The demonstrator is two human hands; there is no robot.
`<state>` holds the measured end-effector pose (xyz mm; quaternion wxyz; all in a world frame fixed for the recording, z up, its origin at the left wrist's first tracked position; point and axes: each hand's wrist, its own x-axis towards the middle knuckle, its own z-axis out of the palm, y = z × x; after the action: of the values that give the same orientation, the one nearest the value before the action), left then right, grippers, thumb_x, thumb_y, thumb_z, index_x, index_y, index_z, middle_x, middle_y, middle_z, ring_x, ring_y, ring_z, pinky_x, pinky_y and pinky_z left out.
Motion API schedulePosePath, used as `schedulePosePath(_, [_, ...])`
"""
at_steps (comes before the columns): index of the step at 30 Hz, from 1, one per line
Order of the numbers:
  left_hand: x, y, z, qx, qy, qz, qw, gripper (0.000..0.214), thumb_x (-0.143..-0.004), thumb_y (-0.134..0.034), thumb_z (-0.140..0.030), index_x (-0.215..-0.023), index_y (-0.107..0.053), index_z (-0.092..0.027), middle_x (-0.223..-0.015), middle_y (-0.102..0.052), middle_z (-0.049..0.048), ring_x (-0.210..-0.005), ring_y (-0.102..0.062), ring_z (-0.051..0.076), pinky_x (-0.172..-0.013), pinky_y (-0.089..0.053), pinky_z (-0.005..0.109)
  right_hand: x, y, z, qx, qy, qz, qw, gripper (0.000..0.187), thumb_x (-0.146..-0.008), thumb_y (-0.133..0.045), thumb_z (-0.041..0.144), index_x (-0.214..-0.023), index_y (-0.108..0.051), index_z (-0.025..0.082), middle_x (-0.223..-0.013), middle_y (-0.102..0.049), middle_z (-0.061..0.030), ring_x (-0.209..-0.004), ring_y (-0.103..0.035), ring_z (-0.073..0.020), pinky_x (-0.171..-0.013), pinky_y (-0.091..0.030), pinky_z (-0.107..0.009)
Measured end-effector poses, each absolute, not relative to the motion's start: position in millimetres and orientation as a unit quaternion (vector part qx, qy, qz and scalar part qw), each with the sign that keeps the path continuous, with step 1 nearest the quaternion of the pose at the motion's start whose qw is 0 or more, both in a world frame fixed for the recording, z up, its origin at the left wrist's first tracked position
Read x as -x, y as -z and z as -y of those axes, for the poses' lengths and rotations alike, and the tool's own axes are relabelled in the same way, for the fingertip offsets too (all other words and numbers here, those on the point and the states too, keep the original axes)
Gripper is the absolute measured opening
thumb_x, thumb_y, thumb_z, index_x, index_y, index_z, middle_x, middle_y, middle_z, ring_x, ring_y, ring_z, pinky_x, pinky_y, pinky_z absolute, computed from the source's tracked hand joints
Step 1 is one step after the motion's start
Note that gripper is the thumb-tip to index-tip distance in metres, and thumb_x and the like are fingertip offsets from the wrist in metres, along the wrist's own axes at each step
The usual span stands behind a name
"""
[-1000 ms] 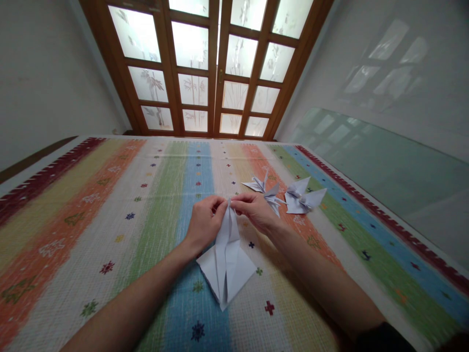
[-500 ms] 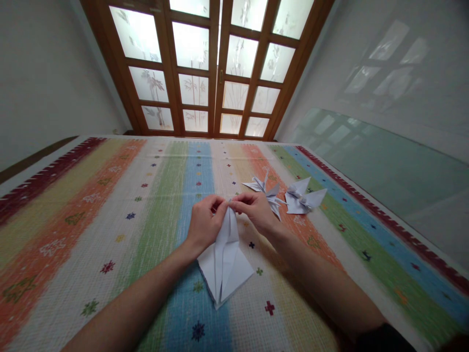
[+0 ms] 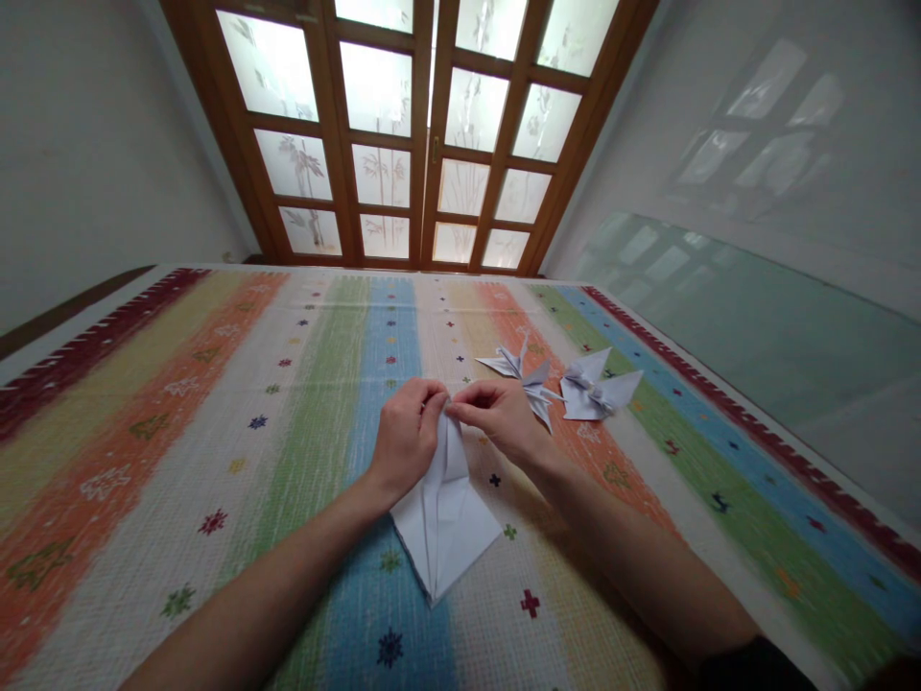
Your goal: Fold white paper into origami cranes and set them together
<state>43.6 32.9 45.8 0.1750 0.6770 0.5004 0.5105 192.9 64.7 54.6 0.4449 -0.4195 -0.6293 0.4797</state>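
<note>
A folded sheet of white paper (image 3: 450, 523) lies in front of me, its broad pointed end toward me and its narrow tip away. My left hand (image 3: 409, 432) pinches the narrow tip between thumb and curled fingers. From the other side, my right hand (image 3: 496, 413) grips the same tip with thumb and forefinger, almost touching the left. Fingers cover the very end of the tip. Lengthwise creases and layered flaps show along the paper's middle.
Beyond my right hand lie two folded paper cranes (image 3: 522, 369) (image 3: 599, 386). A striped, patterned tablecloth (image 3: 302, 537) covers the table. Wood-framed glass doors (image 3: 424, 144) stand behind it, and a pale wall with a glossy panel (image 3: 720, 297) runs along the right.
Both hands have shifted slightly at the tip, the left thumb now more upright. The paper's near end has swung a little to the right. The cranes have not moved.
</note>
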Motion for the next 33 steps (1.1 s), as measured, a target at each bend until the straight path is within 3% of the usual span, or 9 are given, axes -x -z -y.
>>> schedulePosePath(4, [-44.9, -44.8, -31.4, -0.670, -0.516, -0.501, 0.185, 0.021, -0.092, -0.043, -0.024, -0.080, -0.059, -0.019, -0.079, -0.064, 0.0025, -0.073, -0.058, 0.016, -0.071, -0.046, 0.029, -194.2, -55.4, -64.1, 0.419, -0.476, 0.640, 0.434, 0.018, -0.064, -0.079, 0.034, -0.064, -0.072, 0.018, -0.062, -0.069, -0.0015, -0.055, -0.057, -0.0115, -0.054, -0.045, -0.024])
schedulePosePath(8, [-44.1, -45.5, -31.2, -0.674, -0.527, -0.479, 0.198, 0.018, -0.088, -0.054, -0.032, -0.079, -0.062, -0.019, -0.076, -0.065, 0.0020, -0.070, -0.058, 0.016, -0.067, -0.045, 0.027, -194.4, -54.9, -62.0, 0.419, -0.456, 0.654, 0.434, 0.017, -0.068, -0.077, 0.034, -0.065, -0.072, 0.018, -0.063, -0.069, -0.0018, -0.056, -0.059, -0.0125, -0.055, -0.045, -0.025])
schedulePosePath(18, [-40.3, -47.0, -34.1, -0.655, -0.525, -0.511, 0.187, 0.018, -0.087, -0.053, -0.027, -0.074, -0.064, -0.019, -0.073, -0.068, 0.0022, -0.068, -0.060, 0.016, -0.066, -0.045, 0.027, -191.7, -49.3, -59.7, 0.407, -0.406, 0.715, 0.399, 0.017, -0.077, -0.069, 0.033, -0.068, -0.073, 0.019, -0.067, -0.069, -0.0021, -0.060, -0.059, -0.0127, -0.056, -0.043, -0.025])
schedulePosePath(33, [-35.8, -51.1, -38.6, -0.655, -0.535, -0.490, 0.213, 0.016, -0.079, -0.062, -0.024, -0.066, -0.069, -0.019, -0.066, -0.069, 0.0004, -0.061, -0.059, 0.014, -0.063, -0.045, 0.026, -188.5, -44.7, -58.7, 0.416, -0.373, 0.715, 0.419, 0.013, -0.077, -0.066, 0.028, -0.068, -0.070, 0.019, -0.067, -0.068, -0.0016, -0.060, -0.059, -0.0134, -0.057, -0.044, -0.025])
